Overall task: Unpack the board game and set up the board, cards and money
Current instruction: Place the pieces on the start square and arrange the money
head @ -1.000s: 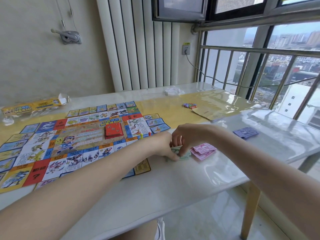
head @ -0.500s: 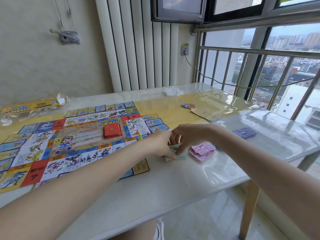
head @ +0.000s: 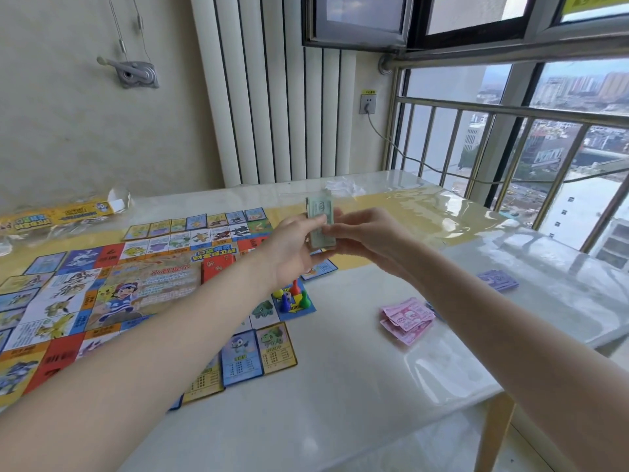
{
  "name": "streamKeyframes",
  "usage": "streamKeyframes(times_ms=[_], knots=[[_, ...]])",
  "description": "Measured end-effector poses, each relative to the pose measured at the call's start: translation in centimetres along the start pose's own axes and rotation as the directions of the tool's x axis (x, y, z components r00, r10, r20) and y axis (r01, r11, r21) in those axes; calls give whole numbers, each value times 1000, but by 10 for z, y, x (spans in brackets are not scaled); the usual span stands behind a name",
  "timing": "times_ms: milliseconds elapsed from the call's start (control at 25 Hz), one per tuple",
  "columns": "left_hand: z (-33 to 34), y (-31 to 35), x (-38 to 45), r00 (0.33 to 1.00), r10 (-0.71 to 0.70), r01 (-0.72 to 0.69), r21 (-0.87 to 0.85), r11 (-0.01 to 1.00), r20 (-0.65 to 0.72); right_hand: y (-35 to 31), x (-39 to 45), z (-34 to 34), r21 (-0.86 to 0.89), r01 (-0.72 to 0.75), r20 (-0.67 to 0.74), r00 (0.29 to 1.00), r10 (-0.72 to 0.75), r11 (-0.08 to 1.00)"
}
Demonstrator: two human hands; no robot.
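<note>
Broadly, the white surface [head: 340,420] carries everything, and the game board [head: 102,294] is its largest load — I take that board as the landmark. It lies unfolded and flat, with a red card deck [head: 218,267] near its middle and coloured pawns [head: 292,298] clustered on its near right corner. Two property cards [head: 258,352] lie just off its near edge, beside that corner. An empty yellow package [head: 51,219] sits beyond the board's far left edge.

To the right of the board, well apart from it, pink notes [head: 406,320] lie fanned on the surface; further right again is a small pile of purple notes [head: 498,280].

Above the board's right edge both hands meet around a stack of green notes [head: 320,223], lifted clear of the surface. The left hand [head: 294,250] has its grip closed on the stack's lower part, thumb across the face; the right hand [head: 366,235] pinches the stack's right edge with its fingertips [head: 332,229]. The stack's long axis stands nearly upright, tipped a little away from the person.

Judging by the layout, the green money has no pile yet — bare surface lies down and to the right of the hands, near the pink notes, and the right hand is the nearer one for laying it there.
</note>
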State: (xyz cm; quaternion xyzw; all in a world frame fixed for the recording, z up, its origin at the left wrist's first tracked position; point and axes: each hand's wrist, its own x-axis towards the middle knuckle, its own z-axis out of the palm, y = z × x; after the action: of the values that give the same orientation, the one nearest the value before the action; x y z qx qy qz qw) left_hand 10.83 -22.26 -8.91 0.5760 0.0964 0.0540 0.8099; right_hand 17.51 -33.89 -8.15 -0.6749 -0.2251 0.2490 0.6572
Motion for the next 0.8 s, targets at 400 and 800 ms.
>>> streamKeyframes(times_ms=[400,800], knots=[[-7,16,22,983,-73,95,124,988,-169,-1,40,-8,-202,49,-205,975,-91,978],[-21,6,32,966,-59,117,223,968,-251,33,52,-50,-850,-33,-29,999,15,525]])
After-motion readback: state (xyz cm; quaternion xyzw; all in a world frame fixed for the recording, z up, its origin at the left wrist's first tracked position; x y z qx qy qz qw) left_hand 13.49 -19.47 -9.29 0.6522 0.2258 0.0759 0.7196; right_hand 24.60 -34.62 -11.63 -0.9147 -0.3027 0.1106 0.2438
